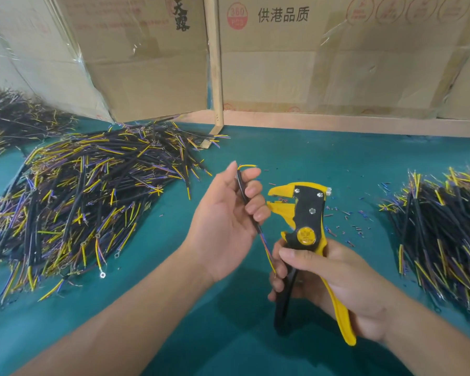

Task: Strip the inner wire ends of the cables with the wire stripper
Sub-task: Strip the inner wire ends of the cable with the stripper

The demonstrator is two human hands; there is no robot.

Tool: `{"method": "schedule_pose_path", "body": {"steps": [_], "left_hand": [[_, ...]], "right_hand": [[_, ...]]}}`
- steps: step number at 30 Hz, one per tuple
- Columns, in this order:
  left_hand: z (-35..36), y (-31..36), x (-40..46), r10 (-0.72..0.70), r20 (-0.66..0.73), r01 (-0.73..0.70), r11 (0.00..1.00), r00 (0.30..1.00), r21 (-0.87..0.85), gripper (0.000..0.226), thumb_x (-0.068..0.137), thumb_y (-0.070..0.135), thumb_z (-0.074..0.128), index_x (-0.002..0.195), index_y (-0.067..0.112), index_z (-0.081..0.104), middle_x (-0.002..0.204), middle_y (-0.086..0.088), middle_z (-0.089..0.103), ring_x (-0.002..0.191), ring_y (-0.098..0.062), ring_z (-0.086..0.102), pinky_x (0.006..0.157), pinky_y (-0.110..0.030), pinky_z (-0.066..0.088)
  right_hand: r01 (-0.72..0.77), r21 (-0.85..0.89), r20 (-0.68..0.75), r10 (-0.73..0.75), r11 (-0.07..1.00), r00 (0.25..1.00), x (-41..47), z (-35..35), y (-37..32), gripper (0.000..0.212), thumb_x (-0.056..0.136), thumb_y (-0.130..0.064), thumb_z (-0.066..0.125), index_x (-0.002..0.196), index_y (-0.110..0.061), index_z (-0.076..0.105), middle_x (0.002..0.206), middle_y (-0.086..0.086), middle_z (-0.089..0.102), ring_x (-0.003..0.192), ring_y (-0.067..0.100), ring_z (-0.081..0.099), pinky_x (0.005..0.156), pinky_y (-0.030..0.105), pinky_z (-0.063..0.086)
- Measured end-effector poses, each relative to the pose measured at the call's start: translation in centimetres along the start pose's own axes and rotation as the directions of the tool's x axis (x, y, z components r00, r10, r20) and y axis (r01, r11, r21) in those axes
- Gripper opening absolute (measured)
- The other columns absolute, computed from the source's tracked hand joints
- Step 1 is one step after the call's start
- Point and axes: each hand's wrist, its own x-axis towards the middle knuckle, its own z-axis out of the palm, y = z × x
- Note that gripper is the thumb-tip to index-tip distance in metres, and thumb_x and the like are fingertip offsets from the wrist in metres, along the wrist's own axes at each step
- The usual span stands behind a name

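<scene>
Right hand [334, 283] around wire stripper [307, 229]

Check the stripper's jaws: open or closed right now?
Open. A gap shows between the upper and lower yellow jaws of the wire stripper, with no wire in them.

Even, bright light; edges bow, perhaps slightly soft; faint shadows.

You're in a small assembly workshop, teal worktop [296, 158] in front of you, heaps of cut cables [87, 191] on both sides, taped cardboard boxes [323, 55] stacked behind, insulation scraps [347, 221] scattered about.
</scene>
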Motion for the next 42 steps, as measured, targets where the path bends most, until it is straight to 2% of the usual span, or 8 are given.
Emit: {"method": "schedule_pose_path", "body": {"steps": [17, 22, 24, 27, 29, 34, 39, 42], "left_hand": [[-0.1, 0.0, -0.3, 0.074, 0.107, -0.066, 0.995, 0.991, -0.079, 0.030, 0.087, 0.006, 0.048, 0.108, 0.003, 0.070, 0.084, -0.005, 0.058, 0.066, -0.016, 0.054, 0.067, -0.025, 0.055], [-0.5, 0.2, 0.4, 0.231, -0.148, -0.217, 0.970, 0.962, 0.107, 0.026, 0.096, 0.006, 0.049, 0.118, 0.006, 0.063, 0.107, -0.006, 0.068, 0.088, -0.014, 0.066, 0.085, -0.030, 0.056], [-1.1, 0.6, 0.5, 0.467, -0.287, -0.257, 0.796, 0.836, 0.548, 0.035, 0.096, 0.007, 0.054, 0.129, 0.018, 0.055, 0.122, 0.005, 0.060, 0.102, 0.001, 0.061, 0.094, -0.026, 0.045], [-1.7, 1.1, 0.1, 0.673, 0.060, -0.292, 0.237, 0.737, 0.927, 0.042, 0.091, 0.021, 0.058, 0.132, 0.028, 0.053, 0.131, 0.015, 0.056, 0.120, 0.006, 0.050, 0.102, -0.015, 0.036], [-1.6, 0.9, -0.1, 0.554, 0.263, -0.343, 0.044, 0.790, 0.938, 0.026, 0.089, 0.031, 0.055, 0.113, 0.029, 0.067, 0.117, 0.021, 0.065, 0.117, 0.004, 0.055, 0.099, -0.011, 0.037], [-1.5, 0.0, -0.6, 0.083, 0.502, -0.495, -0.092, 0.861, 0.864, 0.031, 0.099, 0.041, 0.051, 0.097, 0.019, 0.072, 0.101, 0.015, 0.069, 0.102, -0.006, 0.061, 0.100, -0.024, 0.039], [-1.4, 0.1, -0.9, -0.007, 0.478, -0.478, 0.029, 0.878, 0.878, 0.038, 0.092, 0.047, 0.052, 0.082, 0.014, 0.067, 0.082, 0.006, 0.065, 0.082, -0.010, 0.058, 0.083, -0.023, 0.043], [-1.2, 0.2, -1.0, -0.061, 0.396, -0.382, 0.166, 0.916, 0.909, 0.037, 0.084, 0.049, 0.055, 0.076, 0.013, 0.060, 0.073, -0.011, 0.056, 0.072, -0.028, 0.050, 0.069, -0.041, 0.043]], "right_hand": [[-0.040, 0.124, 0.045, 0.035, 0.991, 0.998, 0.1, 0.4, 0.0, 0.008, 0.083, -0.014, 0.071, 0.084, -0.007, 0.067, 0.073, 0.011, 0.051, 0.067, 0.028, 0.054, 0.072, 0.047, 0.054], [0.058, 0.097, -0.052, -0.053, 0.994, 0.997, 0.2, -0.1, -0.1, 0.007, 0.083, -0.017, 0.071, 0.083, -0.011, 0.068, 0.072, 0.012, 0.049, 0.066, 0.029, 0.052, 0.071, 0.046, 0.054], [0.121, -0.009, -0.081, -0.121, 0.993, 0.989, 0.2, -0.7, -0.4, 0.012, 0.082, -0.023, 0.073, 0.080, -0.014, 0.066, 0.072, 0.011, 0.050, 0.069, 0.029, 0.051, 0.073, 0.045, 0.054], [0.178, -0.167, -0.065, -0.191, 0.970, 0.979, 0.1, -1.4, -0.6, 0.015, 0.087, -0.026, 0.068, 0.081, -0.012, 0.064, 0.073, 0.010, 0.054, 0.071, 0.029, 0.055, 0.076, 0.044, 0.055], [0.207, -0.253, -0.057, -0.228, 0.945, 0.972, 0.0, -1.8, -0.7, 0.015, 0.088, -0.026, 0.065, 0.082, -0.012, 0.063, 0.073, 0.008, 0.056, 0.072, 0.028, 0.058, 0.077, 0.044, 0.056], [0.229, -0.346, -0.056, -0.264, 0.910, 0.963, 0.0, -2.2, -1.0, 0.022, 0.086, -0.032, 0.065, 0.081, -0.011, 0.065, 0.072, 0.008, 0.061, 0.072, 0.027, 0.060, 0.076, 0.038, 0.056], [0.244, -0.406, -0.055, -0.290, 0.881, 0.956, 0.1, -2.5, -1.1, 0.020, 0.090, -0.028, 0.062, 0.079, -0.011, 0.065, 0.071, 0.007, 0.063, 0.071, 0.026, 0.063, 0.082, 0.047, 0.057], [0.234, -0.381, -0.064, -0.278, 0.894, 0.958, 0.2, -2.6, -1.1, 0.016, 0.091, -0.025, 0.063, 0.080, -0.013, 0.065, 0.071, 0.007, 0.061, 0.071, 0.026, 0.062, 0.084, 0.051, 0.057]]}}
